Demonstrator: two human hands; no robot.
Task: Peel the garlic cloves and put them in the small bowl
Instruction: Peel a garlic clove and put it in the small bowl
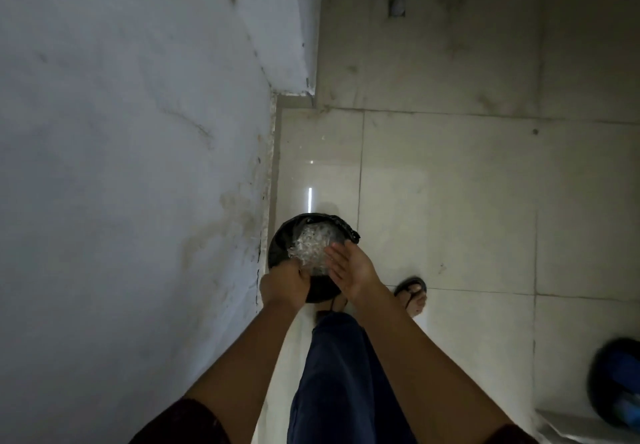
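White papery garlic skins fill a clear container held just below the frame's centre, over a round black bin lined with a black bag. The left hand grips the container's near edge with curled fingers. The right hand lies flat-fingered and released against its right side. The bin stands on the glossy beige tiled floor, beside the grey wall at the left. A sandalled foot shows to the right.

Dim, soft, edge-warped, floor glare
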